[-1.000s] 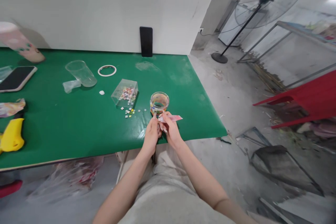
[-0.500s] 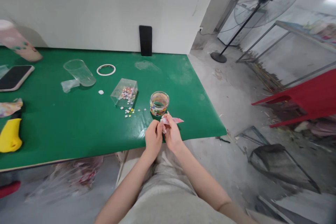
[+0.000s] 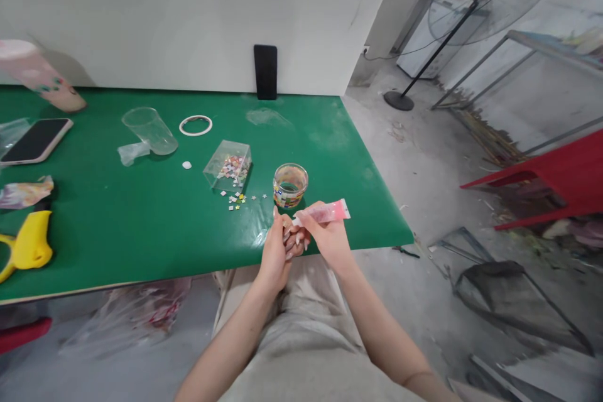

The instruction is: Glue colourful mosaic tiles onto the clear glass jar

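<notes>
1 pink-ended squeeze tube (image 3: 333, 211) sits in the grip of my right hand (image 3: 332, 240), above the desk (image 3: 141, 232), near the tiled glass cup (image 3: 287, 196). I judge it light, soft: pinch mid-body, gently. My left hand (image 3: 273, 251) curls; whether holding anything, I can't tell.

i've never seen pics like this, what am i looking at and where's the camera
No machine here: these are a person's bare hands, seen from a camera worn on the head, looking forward and down. The right hand holds a pink tube, its narrow end toward the left hand; whether that one holds anything, I can't tell. Just beyond stands a glass jar with coloured pieces around it. The green table also carries a clear box with small decorations, a clear cup and a white ring.
</notes>
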Motion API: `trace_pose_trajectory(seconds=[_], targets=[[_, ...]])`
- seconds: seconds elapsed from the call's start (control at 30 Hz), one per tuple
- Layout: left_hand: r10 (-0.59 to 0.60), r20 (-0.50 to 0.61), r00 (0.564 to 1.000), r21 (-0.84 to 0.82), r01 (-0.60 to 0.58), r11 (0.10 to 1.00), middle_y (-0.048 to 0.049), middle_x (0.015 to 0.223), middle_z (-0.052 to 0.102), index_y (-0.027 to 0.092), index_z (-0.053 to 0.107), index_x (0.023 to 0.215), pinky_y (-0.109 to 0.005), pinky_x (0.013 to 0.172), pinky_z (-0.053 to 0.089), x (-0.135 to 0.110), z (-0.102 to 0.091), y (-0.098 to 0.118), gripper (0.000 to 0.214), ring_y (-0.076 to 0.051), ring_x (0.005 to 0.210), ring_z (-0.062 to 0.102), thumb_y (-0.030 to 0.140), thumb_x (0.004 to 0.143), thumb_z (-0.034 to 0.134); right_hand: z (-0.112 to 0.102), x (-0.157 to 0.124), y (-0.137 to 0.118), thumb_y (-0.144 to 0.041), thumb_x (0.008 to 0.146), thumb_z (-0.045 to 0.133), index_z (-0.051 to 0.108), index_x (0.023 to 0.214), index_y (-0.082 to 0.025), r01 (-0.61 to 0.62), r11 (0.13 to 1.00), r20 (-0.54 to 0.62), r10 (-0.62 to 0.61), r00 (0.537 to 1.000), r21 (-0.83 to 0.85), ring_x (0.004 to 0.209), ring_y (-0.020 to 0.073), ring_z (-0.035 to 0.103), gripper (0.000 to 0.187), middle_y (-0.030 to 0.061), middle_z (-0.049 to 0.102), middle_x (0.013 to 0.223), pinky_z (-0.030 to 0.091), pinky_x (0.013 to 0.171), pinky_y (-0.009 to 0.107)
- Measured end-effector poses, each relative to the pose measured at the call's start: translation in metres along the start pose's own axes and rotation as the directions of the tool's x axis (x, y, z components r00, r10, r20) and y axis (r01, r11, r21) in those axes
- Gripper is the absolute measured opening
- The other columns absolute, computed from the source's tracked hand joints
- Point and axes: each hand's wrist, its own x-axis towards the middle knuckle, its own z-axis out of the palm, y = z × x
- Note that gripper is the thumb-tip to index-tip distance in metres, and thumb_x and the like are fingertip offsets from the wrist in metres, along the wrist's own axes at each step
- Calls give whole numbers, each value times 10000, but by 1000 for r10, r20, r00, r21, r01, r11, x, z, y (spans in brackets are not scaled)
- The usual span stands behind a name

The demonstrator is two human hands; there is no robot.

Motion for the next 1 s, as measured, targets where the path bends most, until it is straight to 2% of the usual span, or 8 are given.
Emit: trace_pose_trajectory(seconds=[0.1,0.2,0.27,0.47,0.6,0.83,1.0], targets=[[59,-47,997,17,-58,998,77,457,367,180,360,567,-135,351,177,-2,1,-1,540,-15,361,250,647,706,593,2,-2,-7,-469,622,759,595,579,-163,-14,997,12,15,1000,-78,330,63,471,349,-24,599,444,352,310,179],[117,-69,991,35,-114,993,96,442,272,185,335,543,-134,344,168,-5,2,-2,539,-18,364,194,619,700,615,5,-5,-11,-482,587,776,554,578,-176,-13,999,-10,13,1000,-48,287,31,376,378,-69,528,381,267,282,166],[131,-82,988,42,-128,991,97,443,270,187,330,545,-133,349,185,-7,3,-3,538,-19,369,200,616,692,621,7,-6,-12,-505,583,769,532,593,-186,-9,1000,-2,9,1000,-17,292,32,372,397,-77,521,380,249,284,169],[103,-140,985,51,-97,994,94,461,288,190,336,571,-136,362,203,-13,9,-1,517,-21,378,238,596,684,636,9,-7,-9,-488,650,737,510,607,-200,44,998,13,-43,999,-55,303,34,354,369,-89,496,390,236,300,182],[97,-134,986,22,-95,995,104,465,249,190,356,583,-144,353,181,-14,12,-1,517,-18,371,203,612,673,640,9,-6,-7,-506,662,723,504,626,-205,19,999,37,-18,999,-35,324,50,380,374,-92,477,392,273,321,184],[93,-149,984,2,-94,996,105,487,267,185,375,600,-138,350,158,-17,15,0,531,-12,386,203,621,617,679,6,-6,-4,-516,729,667,475,631,-210,88,993,56,-84,995,-75,368,58,412,374,-93,456,423,324,382,194],[104,-141,984,-14,-107,994,105,489,244,189,341,581,-130,346,162,-19,18,1,513,-13,391,204,562,648,687,5,-7,-2,-484,796,614,453,651,-211,133,983,73,-125,989,-122,373,56,398,349,-100,429,439,323,397,196]])
